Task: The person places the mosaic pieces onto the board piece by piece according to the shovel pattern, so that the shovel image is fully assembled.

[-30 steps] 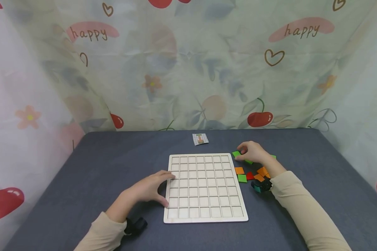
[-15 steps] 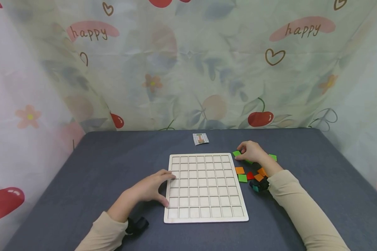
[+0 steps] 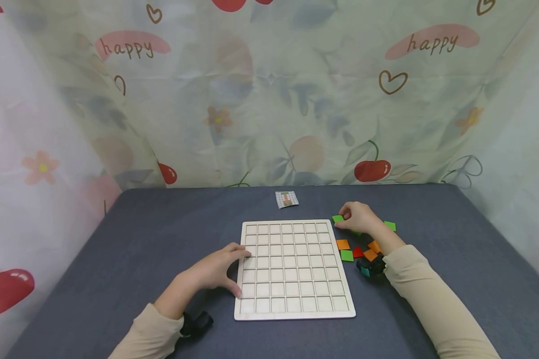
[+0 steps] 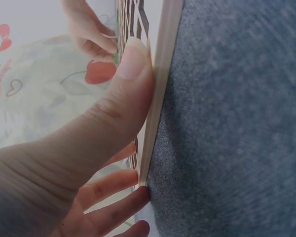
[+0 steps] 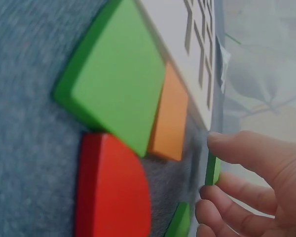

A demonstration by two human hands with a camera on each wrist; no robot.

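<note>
A white gridded board [image 3: 295, 269] lies flat on the table. My left hand [image 3: 213, 268] rests on its left edge, thumb and fingers spread apart; the left wrist view shows the thumb [image 4: 130, 74] on the rim. Beyond the board's far right corner, my right hand [image 3: 361, 218] pinches a green square tile [image 3: 337, 219]. In the right wrist view that green tile [image 5: 213, 169] shows between thumb and forefinger. Another green tile [image 3: 356, 232] lies partly hidden under the right hand.
Right of the board lie an orange tile [image 3: 343, 244], a green tile [image 3: 347, 255], a red rounded piece [image 3: 357, 252] and more orange tiles [image 3: 370, 255]. One green tile [image 3: 390, 226] sits beyond the right wrist. A small printed card [image 3: 287, 199] lies behind the board.
The right forearm has shifted slightly left, showing more of the green tile behind the wrist. The left hand and board stay put.
</note>
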